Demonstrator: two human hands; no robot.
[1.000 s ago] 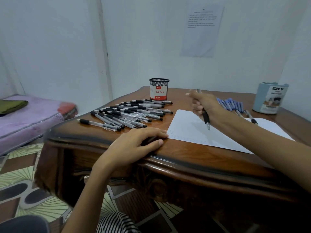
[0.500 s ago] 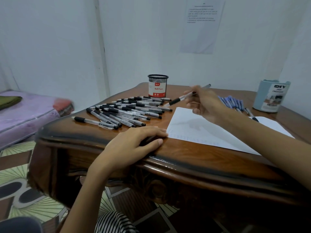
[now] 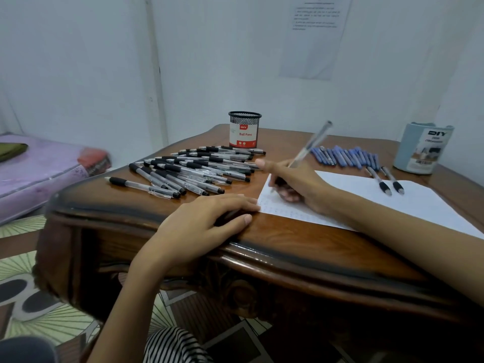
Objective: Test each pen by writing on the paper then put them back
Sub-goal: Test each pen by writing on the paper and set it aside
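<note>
**Testing a pen on the sheet.** The right grip (image 3: 296,184) is pressed together around the pen (image 3: 311,144). Its fingers are curled low on the barrel, the thumb stretches out to the left, and the heel of the hand rests on the paper (image 3: 353,189). The barrel leans up and away from the grip, blurred at its far end. The tip sits under the fingers at the sheet's left margin, which suggests a stroke is being made. Whether the point actually touches the paper cannot be told.

The left grip (image 3: 207,218) lies spread and flat on the tabletop (image 3: 288,237), just left of and nearer than the right grip, and holds nothing. Its fingertips reach the sheet's near left corner, probably to keep the paper from sliding under the stroke.

The heap of black-grip pens (image 3: 193,169) lies to the left of the right grip, within easy reach. Behind that heap stands the mesh cup (image 3: 244,129) labelled "Ball Pens". Beyond and to the right of the right grip are a row of blue pens (image 3: 345,155) and the pale organiser (image 3: 423,148). Two black-tipped pens (image 3: 390,180) lie on the sheet's far edge, to the right of the grip. The separate groups suggest that the pens are sorted by kind or by test status.
</note>
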